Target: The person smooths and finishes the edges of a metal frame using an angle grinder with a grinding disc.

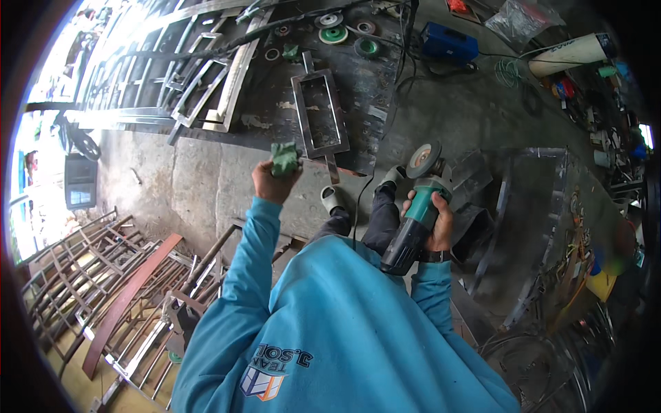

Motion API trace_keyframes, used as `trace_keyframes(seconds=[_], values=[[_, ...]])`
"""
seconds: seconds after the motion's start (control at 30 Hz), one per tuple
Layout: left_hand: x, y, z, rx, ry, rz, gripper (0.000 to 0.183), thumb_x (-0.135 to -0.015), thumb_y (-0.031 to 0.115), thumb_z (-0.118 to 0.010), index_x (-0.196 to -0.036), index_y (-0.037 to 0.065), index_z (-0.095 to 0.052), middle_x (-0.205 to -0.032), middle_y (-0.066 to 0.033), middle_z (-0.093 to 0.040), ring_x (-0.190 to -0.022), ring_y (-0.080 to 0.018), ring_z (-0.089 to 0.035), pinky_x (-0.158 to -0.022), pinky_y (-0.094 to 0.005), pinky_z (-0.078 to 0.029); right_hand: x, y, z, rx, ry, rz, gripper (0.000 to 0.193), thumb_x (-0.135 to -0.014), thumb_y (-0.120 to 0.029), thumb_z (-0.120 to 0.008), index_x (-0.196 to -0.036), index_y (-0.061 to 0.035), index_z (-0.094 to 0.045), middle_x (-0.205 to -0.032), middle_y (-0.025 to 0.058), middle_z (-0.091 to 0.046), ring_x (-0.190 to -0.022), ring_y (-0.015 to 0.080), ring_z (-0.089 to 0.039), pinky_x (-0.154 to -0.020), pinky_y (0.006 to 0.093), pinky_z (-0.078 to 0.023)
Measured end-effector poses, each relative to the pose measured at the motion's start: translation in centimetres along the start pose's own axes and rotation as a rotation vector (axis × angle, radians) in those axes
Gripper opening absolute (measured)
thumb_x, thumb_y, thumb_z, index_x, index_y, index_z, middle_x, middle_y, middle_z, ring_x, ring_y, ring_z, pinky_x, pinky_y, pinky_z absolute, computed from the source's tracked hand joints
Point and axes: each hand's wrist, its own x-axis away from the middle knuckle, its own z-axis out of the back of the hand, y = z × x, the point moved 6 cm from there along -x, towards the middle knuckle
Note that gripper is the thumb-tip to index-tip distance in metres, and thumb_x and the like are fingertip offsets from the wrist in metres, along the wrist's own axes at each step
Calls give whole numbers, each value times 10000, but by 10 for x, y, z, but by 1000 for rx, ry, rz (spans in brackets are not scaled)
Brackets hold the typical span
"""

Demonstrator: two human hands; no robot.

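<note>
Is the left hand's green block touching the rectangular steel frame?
Cannot tell. In the head view the green block overlaps the frame edge; depth unclear.

angle grinder [413, 224]: matt green and black plastic body, dull grey abrasive disc | green block [284, 159] above it: rough, crumpled, cloth-like | rectangular frame [319, 114] beyond the block: brushed bare metal | floor [206, 179]: rough grey concrete | sleeves [248, 268]: soft blue cloth

Block [284, 159], in left hand [273, 182]: dull green.
Grinder [414, 224], in right hand [436, 221]: teal and black body; pinkish-grey disc.
Frame [319, 113], beyond the block: silver-grey.
Sleeves [241, 275]: bright blue.
Box [449, 43], far past the grinder: blue.
</note>
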Motion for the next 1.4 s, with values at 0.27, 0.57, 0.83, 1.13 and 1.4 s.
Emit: trace_keyframes(seconds=[0.27, 0.57, 0.83, 1.13, 1.4], values=[[77, -18, -31, -156, -207, -120, 595, -1089, 512, -337, -1440, 66, -519, -1381, -164, -626, -1142, -357, -623, -995, -483, -482, -35, 50, -24, -560, -447, -242, 617, -873, -389, -741, -1250, 40, -509, -1154, 199, -623, -1082, 336, -656, -934, 456, -588], [148, -24, -66, -526, -191, -410, 578, -1112, 522, -274, -1511, 151, -469, -1361, -124, -649, -1078, -278, -663, -954, -455, -508, -21, 42, -58, -378, -564, -259, 627, -932, -529, -719, -1233, -6, -551, -1101, 200, -661, -986, 327, -691, -848, 453, -599], [149, -57, -112, -793, -387, -481, 559, -1121, 470, -343, -1524, 107, -481, -1341, -92, -647, -1097, -208, -665, -866, -375, -579, 12, 16, -66, 133, -91, 290, 456, -901, -379, -795, -1100, -10, -616, -919, 146, -702, -754, 273, -724, -666, 402, -613], [139, -72, -152, -873, -571, -598, 469, -1124, 363, -448, -1465, 57, -546, -1290, -87, -674, -1120, -183, -671, -912, -331, -578, 36, 11, -85, 211, -89, 486, 565, -788, -40, -855, -1259, -34, -542, -1021, 107, -689, -865, 240, -720, -767, 367, -594], [162, -81, -171, -932, -657, -708, 455, -1087, 341, -561, -1386, 4, -620, -1294, -110, -664, -1171, -165, -618, -1005, -312, -501, 29, 22, -90, 348, -147, 559, 728, -790, -20, -861, -1368, -40, -419, -1067, 137, -680, -830, 260, -726, -722, 371, -604]])
